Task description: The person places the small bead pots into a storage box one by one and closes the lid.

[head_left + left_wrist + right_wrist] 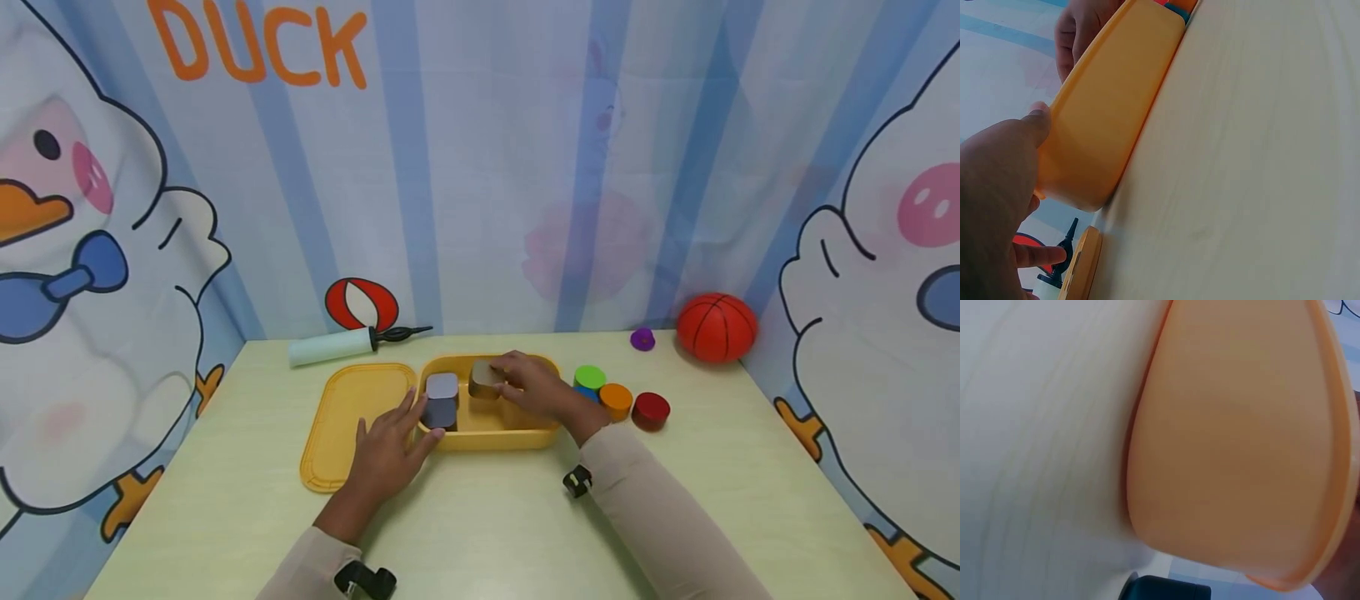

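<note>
Inside a yellow box [495,440], my right hand [534,387] pinches a brown rounded-square block [483,379] between thumb and fingers. My left hand [386,450] rests with spread, mostly straight fingers at the box's left end. Its thumb [1038,115] touches the rim in the left wrist view. A lavender block [442,385] and a dark grey-blue block [440,412] sit at the left end of the box. The box wall [1229,437] fills much of the right wrist view and hides the block there.
Left of the box lies a flat yellow lid [337,450], with a pale hand pump [333,347] behind it. Green [590,377], orange [616,400] and red [651,411] round blocks stand on the right. Farther back are a purple piece [642,338] and a red ball [717,327].
</note>
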The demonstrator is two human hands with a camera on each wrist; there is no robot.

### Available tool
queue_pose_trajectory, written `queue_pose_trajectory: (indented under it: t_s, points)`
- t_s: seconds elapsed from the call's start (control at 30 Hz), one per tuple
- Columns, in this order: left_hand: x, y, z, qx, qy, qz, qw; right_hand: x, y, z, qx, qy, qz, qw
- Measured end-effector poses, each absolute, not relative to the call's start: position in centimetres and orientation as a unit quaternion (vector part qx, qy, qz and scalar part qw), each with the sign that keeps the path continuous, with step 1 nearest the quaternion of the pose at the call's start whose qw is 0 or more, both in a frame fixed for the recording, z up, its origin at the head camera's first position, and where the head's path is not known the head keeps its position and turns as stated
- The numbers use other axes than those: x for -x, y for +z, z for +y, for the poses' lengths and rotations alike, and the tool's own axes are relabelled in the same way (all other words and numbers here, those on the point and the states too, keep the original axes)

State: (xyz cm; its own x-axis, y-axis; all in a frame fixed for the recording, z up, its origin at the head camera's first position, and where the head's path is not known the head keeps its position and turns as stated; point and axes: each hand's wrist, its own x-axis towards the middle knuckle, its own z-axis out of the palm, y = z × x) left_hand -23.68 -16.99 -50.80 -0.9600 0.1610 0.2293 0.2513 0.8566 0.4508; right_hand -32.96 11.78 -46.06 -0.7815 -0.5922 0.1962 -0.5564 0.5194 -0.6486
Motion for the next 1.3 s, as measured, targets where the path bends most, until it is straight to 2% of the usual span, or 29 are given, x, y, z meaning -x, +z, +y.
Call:
queue_pose_trajectory:
  t_s: [0.33,0.8,1.3]
  points:
    - [23.6,-50.9,-17.0,0.11,-0.241,-0.959,0.099,33.8,-46.4,10.7,0.334,-0.298,0.894,0.025]
    - [23.7,-50.7,-17.0,0.111,-0.247,-0.959,0.089,34.1,-47.5,9.8,0.291,-0.313,0.902,0.06]
    - [23.6,-50.5,-16.9,0.106,-0.243,-0.961,0.083,33.6,-47.1,8.7,0.277,-0.322,0.903,0.07]
